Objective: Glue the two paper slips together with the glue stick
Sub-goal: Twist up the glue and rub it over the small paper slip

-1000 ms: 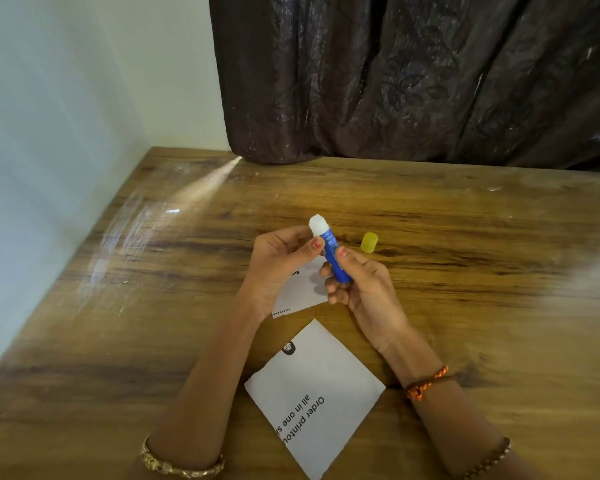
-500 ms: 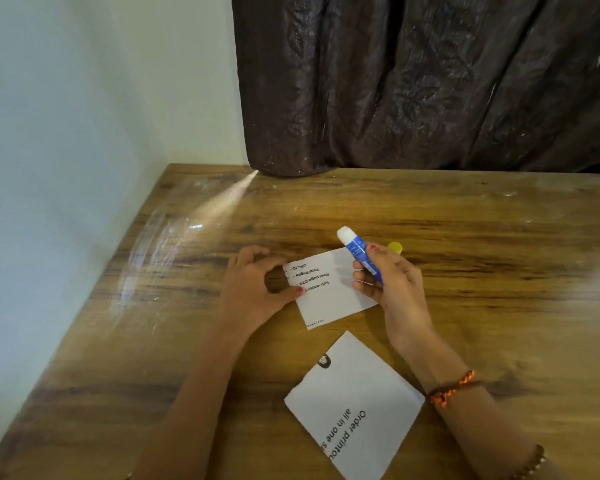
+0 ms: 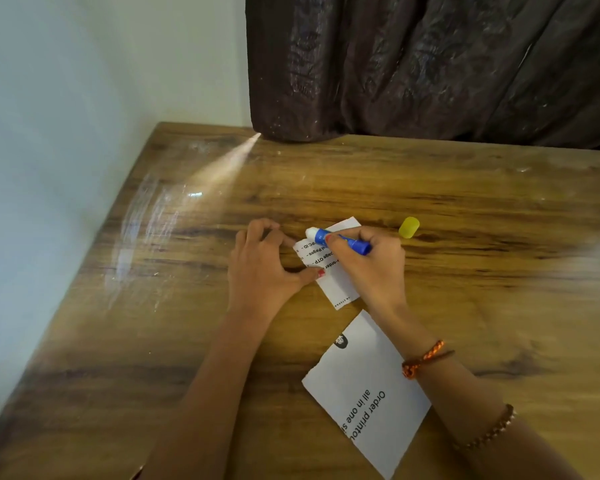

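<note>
A small printed paper slip (image 3: 338,289) lies flat on the wooden table (image 3: 465,289). My left hand (image 3: 262,268) rests beside it, thumb and a fingertip pressing the slip's left edge. My right hand (image 3: 368,268) grips a blue glue stick (image 3: 340,240), uncapped, tilted low with its white tip over the slip's far left corner. A larger white paper slip (image 3: 368,396) with black print lies nearer me, partly under my right forearm. The yellow cap (image 3: 408,227) lies on the table to the right of my right hand.
A dark brown curtain (image 3: 430,64) hangs along the table's far edge. A pale wall (image 3: 66,116) runs along the table's left side. Bare wood spreads out to the left and right of my hands.
My left hand let go of the glue stick and went down to pin the small slip. My right hand tipped the stick over and brought its tip down to the slip's far corner.
</note>
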